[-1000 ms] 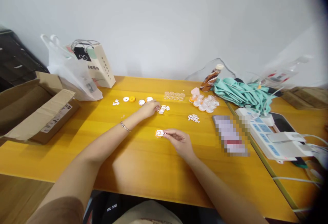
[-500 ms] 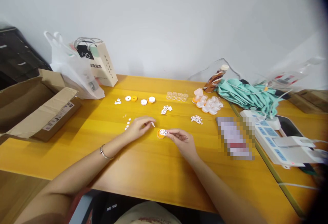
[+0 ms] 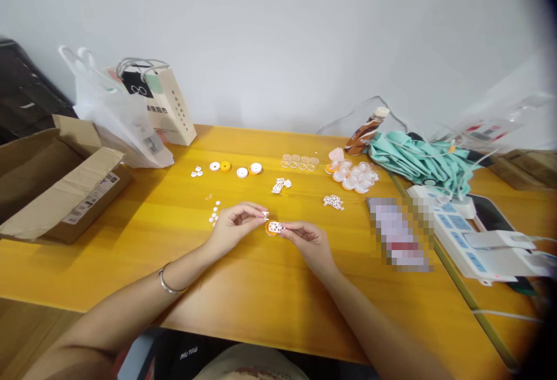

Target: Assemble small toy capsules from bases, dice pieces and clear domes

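My left hand pinches a small white plastic piece between thumb and fingertips. Just right of it, my right hand grips the end of a flat white perforated plastic piece. An orange round part shows beneath that flat piece; whether the two touch is unclear. Similar white perforated pieces lie beyond the hands, and another cluster of perforated pieces sits to the right. Small white discs are scattered beside my left hand.
White and yellow wheel-like parts, clear round caps and capped orange-and-white parts line the back. A cardboard box and bags stand left. A bottle, green cloth, blurred phone and power strip occupy the right.
My left hand has turned and come in toward the right hand, bringing its small white piece near the flat one. The right hand has barely moved. The view has shifted slightly.
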{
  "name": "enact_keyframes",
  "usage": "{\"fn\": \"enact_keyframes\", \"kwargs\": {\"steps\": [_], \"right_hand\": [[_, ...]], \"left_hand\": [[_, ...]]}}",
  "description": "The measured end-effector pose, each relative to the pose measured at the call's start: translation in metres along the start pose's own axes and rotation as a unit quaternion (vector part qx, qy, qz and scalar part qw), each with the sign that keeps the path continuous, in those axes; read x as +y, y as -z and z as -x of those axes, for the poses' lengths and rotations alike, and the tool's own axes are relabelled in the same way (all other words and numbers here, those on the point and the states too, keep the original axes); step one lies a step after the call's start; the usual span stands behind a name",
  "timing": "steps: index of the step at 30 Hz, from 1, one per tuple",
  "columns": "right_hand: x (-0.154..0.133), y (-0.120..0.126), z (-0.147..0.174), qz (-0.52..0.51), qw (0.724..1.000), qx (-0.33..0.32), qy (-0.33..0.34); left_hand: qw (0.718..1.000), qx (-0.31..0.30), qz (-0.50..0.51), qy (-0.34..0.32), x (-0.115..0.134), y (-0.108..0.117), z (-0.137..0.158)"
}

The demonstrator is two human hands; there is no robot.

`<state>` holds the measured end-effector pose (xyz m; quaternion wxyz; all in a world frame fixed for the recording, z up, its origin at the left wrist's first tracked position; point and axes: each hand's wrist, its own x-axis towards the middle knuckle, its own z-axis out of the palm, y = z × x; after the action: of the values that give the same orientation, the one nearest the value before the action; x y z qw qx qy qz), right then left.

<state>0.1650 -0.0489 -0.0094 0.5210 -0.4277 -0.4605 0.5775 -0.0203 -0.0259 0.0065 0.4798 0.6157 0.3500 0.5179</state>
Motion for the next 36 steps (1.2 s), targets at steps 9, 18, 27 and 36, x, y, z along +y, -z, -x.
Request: {"fn": "enact_keyframes", "kwargs": {"steps": [9, 18, 27, 36], "right_hand": [[0.0, -0.002, 0.003, -0.022, 0.999, -0.037, -0.024], [0.0, -0.001, 0.004, -0.032, 0.998, -0.05, -0.03], [0.0, -0.006, 0.004, -0.03, 0.999, -0.036, -0.016], [-0.002, -0.011, 0.005, -0.065, 0.997, -0.029, -0.007]], "left_hand": [[0.971, -0.101, -0.151, -0.154, 0.003, -0.005, 0.012], [0.954, -0.086, -0.225, -0.178, -0.005, -0.004, 0.013], [0.926, -0.102, -0.274, -0.24, -0.009, -0.006, 0.015], [0.926, -0.105, -0.266, -0.245, -0.014, -0.01, 0.018]]}}
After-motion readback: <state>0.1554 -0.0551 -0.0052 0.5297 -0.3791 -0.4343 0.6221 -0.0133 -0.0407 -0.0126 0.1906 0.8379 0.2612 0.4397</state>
